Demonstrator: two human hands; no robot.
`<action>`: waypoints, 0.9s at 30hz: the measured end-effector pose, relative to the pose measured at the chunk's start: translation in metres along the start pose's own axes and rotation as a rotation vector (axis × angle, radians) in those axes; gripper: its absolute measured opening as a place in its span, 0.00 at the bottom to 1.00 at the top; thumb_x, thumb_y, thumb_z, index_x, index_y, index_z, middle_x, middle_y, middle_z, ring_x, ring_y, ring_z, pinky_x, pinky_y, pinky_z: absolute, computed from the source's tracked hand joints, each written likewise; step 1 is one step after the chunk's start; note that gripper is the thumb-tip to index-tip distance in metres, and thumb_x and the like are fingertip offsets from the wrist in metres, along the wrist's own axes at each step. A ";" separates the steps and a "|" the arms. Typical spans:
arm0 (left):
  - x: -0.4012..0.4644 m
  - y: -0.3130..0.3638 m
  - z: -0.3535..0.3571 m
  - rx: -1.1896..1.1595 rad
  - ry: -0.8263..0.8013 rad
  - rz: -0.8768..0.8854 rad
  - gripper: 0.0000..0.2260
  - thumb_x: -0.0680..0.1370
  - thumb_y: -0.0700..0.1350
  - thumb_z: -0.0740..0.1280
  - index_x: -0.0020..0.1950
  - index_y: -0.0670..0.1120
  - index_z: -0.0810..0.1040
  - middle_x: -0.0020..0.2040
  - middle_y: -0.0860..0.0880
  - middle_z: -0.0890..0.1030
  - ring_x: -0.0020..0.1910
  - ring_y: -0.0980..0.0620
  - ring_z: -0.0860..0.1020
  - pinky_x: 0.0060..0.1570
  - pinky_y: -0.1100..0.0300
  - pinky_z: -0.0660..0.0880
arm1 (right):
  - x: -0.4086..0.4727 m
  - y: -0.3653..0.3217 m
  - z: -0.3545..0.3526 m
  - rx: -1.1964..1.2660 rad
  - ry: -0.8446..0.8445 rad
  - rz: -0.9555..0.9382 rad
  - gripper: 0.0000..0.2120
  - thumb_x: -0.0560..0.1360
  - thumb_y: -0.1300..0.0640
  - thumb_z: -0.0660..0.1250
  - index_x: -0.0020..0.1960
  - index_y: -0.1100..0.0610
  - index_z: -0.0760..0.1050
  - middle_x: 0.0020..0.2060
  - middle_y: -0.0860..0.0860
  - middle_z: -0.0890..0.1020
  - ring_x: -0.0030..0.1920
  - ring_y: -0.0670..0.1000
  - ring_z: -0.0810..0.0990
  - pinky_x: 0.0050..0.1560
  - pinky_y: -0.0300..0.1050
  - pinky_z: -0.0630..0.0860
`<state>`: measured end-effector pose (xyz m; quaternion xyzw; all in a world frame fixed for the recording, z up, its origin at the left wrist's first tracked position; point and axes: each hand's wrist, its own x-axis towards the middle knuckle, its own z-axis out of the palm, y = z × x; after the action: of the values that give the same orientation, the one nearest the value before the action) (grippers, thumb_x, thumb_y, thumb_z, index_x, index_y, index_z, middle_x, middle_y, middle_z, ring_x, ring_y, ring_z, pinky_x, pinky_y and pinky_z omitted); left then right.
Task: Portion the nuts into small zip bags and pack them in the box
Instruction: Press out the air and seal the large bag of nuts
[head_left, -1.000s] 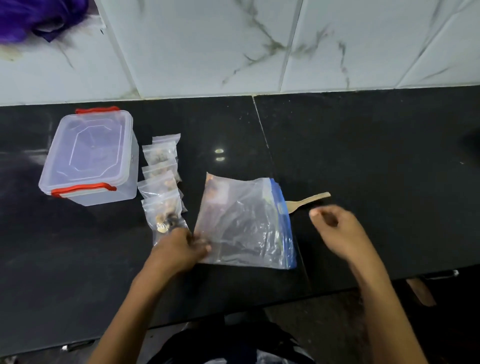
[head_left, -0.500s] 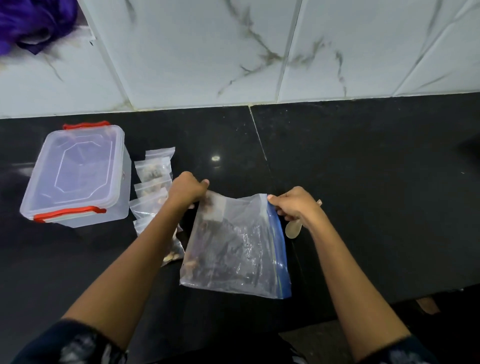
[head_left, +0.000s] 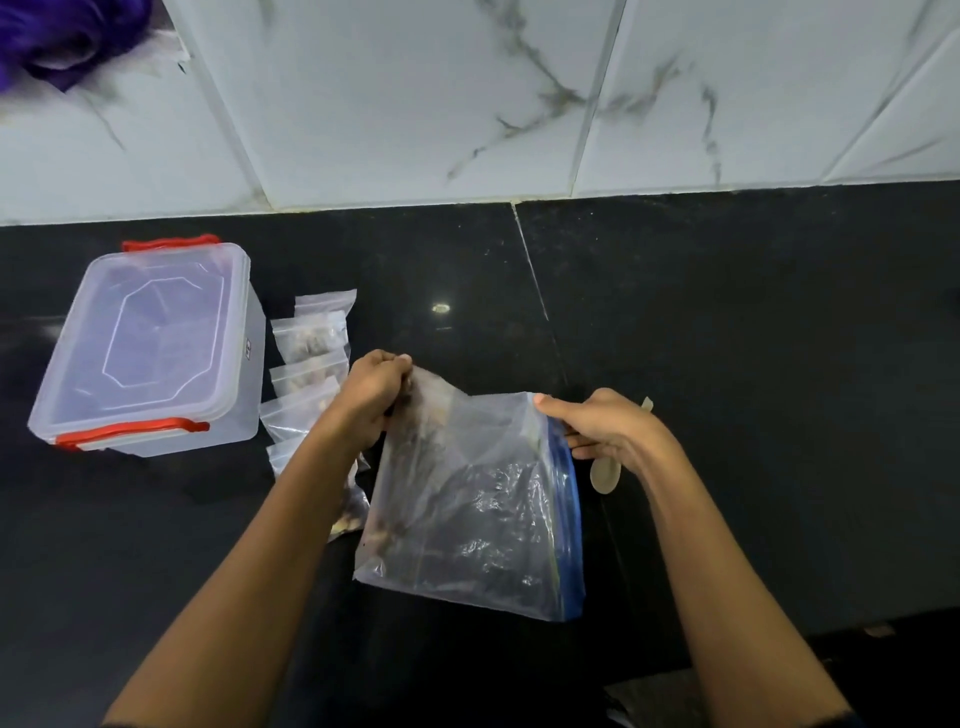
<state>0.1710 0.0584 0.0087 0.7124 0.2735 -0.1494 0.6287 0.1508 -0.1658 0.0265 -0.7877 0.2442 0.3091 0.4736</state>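
Two bare forearms reach in from the bottom edge, where the frame crops them at the dark sleeves, above a black stone counter (head_left: 753, 338). Between them hangs a large clear zip bag (head_left: 467, 509) with a blue seal strip running down its right side; its lower corner appears to touch the counter, and the dark contents low on its left side are too blurred behind the crinkled plastic to identify. The left hand (head_left: 371, 395) is closed in a pinch on the bag's upper left corner, its fingers curled over the plastic. The right hand (head_left: 602, 428) grips the upper right corner at the blue strip, thumb on top; a pale wooden spoon (head_left: 605, 473) lies just behind it, mostly hidden by the hand, with only the bowl and the handle tip showing. A row of small zip bags (head_left: 311, 343) holding nuts lies to the left of the large bag, the nearer ones partly covered by the left forearm. Beside them stands a clear lidded box (head_left: 150, 343) with red clips, lid on; a small mark on its side wall is too small to read. Behind, white marbled wall tiles (head_left: 415, 93) rise, and purple cloth (head_left: 57, 36) is cropped at the top left corner.
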 end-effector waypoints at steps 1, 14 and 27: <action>0.001 -0.002 -0.001 -0.017 0.004 -0.007 0.10 0.81 0.43 0.59 0.40 0.46 0.69 0.32 0.47 0.70 0.32 0.52 0.67 0.36 0.59 0.66 | -0.001 -0.001 0.000 -0.001 -0.006 -0.003 0.20 0.73 0.45 0.68 0.53 0.61 0.76 0.40 0.51 0.81 0.41 0.46 0.79 0.44 0.41 0.76; 0.004 -0.006 0.017 -0.002 0.213 0.010 0.10 0.82 0.45 0.57 0.49 0.41 0.74 0.36 0.45 0.73 0.34 0.49 0.73 0.41 0.54 0.74 | 0.003 0.002 -0.001 0.296 0.328 -0.311 0.10 0.81 0.50 0.54 0.47 0.53 0.70 0.37 0.49 0.73 0.39 0.49 0.73 0.34 0.32 0.70; -0.045 -0.041 0.031 0.481 0.278 0.489 0.24 0.81 0.54 0.54 0.72 0.42 0.62 0.68 0.41 0.69 0.65 0.42 0.71 0.60 0.50 0.70 | 0.010 -0.009 -0.001 0.275 0.251 -0.256 0.19 0.79 0.51 0.61 0.68 0.52 0.64 0.55 0.53 0.76 0.42 0.43 0.73 0.38 0.36 0.68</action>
<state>0.1156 0.0211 -0.0049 0.8976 0.1349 0.0435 0.4173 0.1645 -0.1635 0.0250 -0.7724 0.2392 0.1101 0.5779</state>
